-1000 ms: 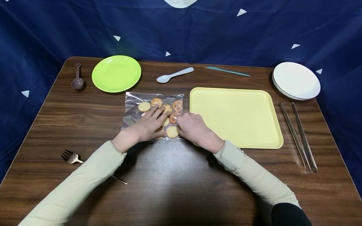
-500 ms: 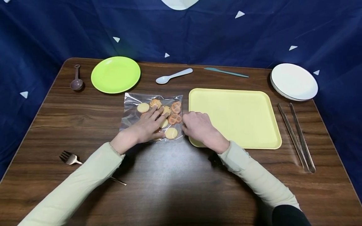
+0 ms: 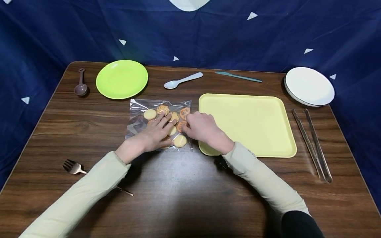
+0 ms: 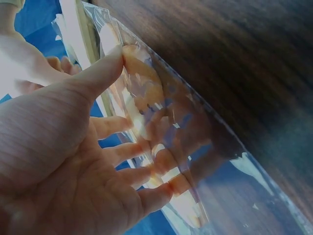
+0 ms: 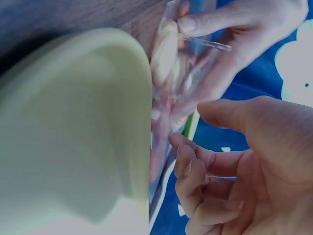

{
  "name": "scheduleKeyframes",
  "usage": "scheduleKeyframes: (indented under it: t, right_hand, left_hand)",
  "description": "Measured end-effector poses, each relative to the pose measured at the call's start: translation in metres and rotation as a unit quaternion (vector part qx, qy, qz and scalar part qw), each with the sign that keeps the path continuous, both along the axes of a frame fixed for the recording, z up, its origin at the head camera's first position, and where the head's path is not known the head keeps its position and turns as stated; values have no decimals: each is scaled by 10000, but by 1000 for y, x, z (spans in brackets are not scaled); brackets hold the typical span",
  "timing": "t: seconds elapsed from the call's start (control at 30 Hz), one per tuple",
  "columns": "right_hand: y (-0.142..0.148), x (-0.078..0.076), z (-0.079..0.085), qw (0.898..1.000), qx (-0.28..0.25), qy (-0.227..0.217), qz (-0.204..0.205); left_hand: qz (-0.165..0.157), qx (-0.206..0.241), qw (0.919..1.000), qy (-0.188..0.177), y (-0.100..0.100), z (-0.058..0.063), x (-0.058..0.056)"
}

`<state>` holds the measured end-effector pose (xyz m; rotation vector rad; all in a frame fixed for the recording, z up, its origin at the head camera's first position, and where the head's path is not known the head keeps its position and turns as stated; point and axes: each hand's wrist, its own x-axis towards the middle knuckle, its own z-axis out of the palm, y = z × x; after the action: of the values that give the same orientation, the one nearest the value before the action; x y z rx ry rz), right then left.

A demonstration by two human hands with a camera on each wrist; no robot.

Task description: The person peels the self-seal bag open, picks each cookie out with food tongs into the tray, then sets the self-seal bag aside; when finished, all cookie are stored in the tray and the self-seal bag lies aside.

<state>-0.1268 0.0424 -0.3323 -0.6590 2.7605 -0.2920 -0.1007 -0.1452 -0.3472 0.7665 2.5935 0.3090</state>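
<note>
A clear plastic bag lies flat on the table, holding round cookies, a swirl cookie and pretzels. My left hand rests on it with fingers spread; in the left wrist view its fingertips press the film over the cookies. My right hand hovers at the bag's right edge, overlapping a pretzel in the head view. In the right wrist view that hand has loosely bent fingers, with the thumb apart from the index finger and nothing between them.
Right of the bag lies a yellow tray, with metal tongs beyond it. Along the back are a measuring spoon, green plate, pale spoon, teal knife and white dishes. A fork lies under the left forearm.
My right hand drew back right from the bag's edge, then came left again over the pretzels. The left hand has stayed on the bag.
</note>
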Motion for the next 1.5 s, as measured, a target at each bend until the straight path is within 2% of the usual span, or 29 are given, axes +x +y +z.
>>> scheduleKeyframes:
  t: [0.13, 0.27, 0.83, 1.03, 1.23, 1.5]
  right_hand:
    - [-10, -4, -4, 9997, 173, 132, 141]
    - [-12, -7, -6, 9995, 192, 237, 114]
    - [15, -12, -3, 9993, -94, -34, -367]
    - [19, -12, 0, 9992, -143, -146, -337]
    - [10, -23, 3, 9990, -180, -30, -408]
    - [-12, -39, -2, 9996, 220, -69, -184]
  left_hand:
    - [26, -34, 10000, 22, -1, -1, 1]
    - [25, -24, 10000, 50, -2, -1, 1]
    - [29, 0, 10000, 6, -4, 1, 0]
    - [47, 22, 10000, -28, -4, 2, 0]
    - [9, 15, 10000, 19, -3, 2, -1]
    - [-108, 92, 9997, 186, -4, -1, 0]
